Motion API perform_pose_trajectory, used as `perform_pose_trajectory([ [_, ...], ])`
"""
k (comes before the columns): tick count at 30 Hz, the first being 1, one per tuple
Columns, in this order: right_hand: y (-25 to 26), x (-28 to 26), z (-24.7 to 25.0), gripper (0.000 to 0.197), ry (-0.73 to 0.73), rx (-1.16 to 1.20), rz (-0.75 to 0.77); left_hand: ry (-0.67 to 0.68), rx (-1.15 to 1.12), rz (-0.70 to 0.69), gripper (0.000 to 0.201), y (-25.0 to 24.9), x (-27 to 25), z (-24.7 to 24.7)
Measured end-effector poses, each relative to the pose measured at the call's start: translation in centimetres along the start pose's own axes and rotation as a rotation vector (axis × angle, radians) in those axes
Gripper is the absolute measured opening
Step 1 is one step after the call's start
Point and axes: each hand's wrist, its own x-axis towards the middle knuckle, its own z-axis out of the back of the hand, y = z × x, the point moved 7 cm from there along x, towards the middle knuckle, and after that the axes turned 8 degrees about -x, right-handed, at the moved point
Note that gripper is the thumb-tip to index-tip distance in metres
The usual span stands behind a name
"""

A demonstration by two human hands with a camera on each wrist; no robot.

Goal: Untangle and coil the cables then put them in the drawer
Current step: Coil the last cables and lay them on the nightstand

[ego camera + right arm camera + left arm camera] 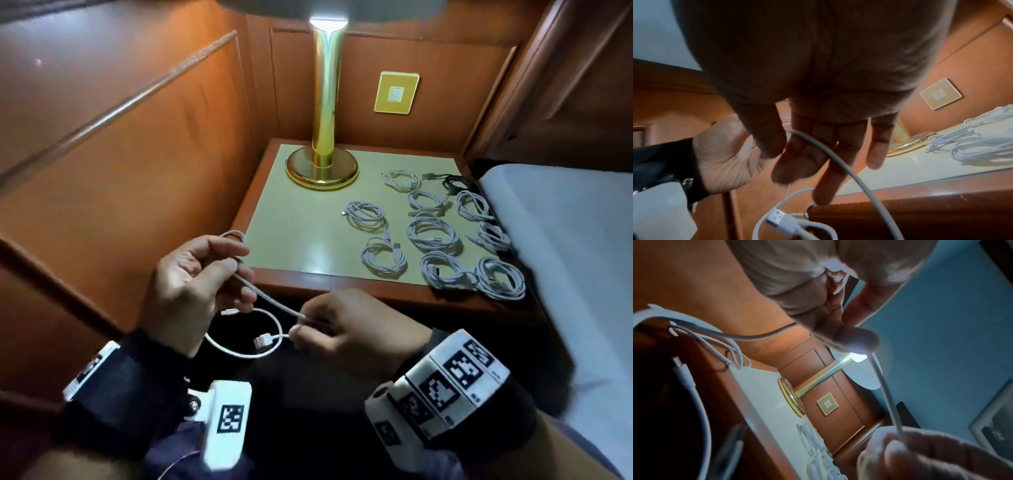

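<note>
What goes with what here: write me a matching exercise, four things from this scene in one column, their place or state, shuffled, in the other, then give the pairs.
Things:
1. white cable
2. black cable
3. lamp
4. USB plug

Place or state:
A. stands lit at the back left of the nightstand
B. hangs loose in the air between the two wrists
C. stretched between the left hand and the right hand
D. lies coiled at the back right of the nightstand, among pale coils

Pairs: 1-C, 2-D, 3-A, 4-B
</note>
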Motion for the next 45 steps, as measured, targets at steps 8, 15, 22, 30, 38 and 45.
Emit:
perform_pose_trajectory([
  [8, 3.4, -7.1, 0.7, 0.031, -0.314, 0.486, 0.076, 0.202, 0.371, -0.047, 0.008, 1.0, -10.4, -0.2],
  [15, 1.3, -11.9, -1.1, 0.032, -0.388, 0.913, -0.075, 0.28, 0.166, 0.058, 0.051, 2.8, -12.6, -3.1],
  [22, -4.3, -19.2, -2.8, 0.029, -0.433, 1.209, -0.218, -0.017, 0.042, -0.059, 0.053, 2.4, -12.0, -1.0],
  [30, -5.8, -24.7, -3.6, 0.019, -0.553, 1.266, -0.325, 0.108, 0.671, -0.07, 0.044, 6.0, -14.1, -3.1],
  [38, -4.4, -24.7, -3.7, 0.027, -0.65, 1.392, -0.335, 0.314, 0.819, -0.186, 0.034, 6.3, -19.2, -9.3],
  [45, -8.9, -26.5, -2.9, 0.028, -1.037, 1.555, -0.46, 0.222, 0.892, -0.019, 0.019, 7.7, -17.5, -6.6],
])
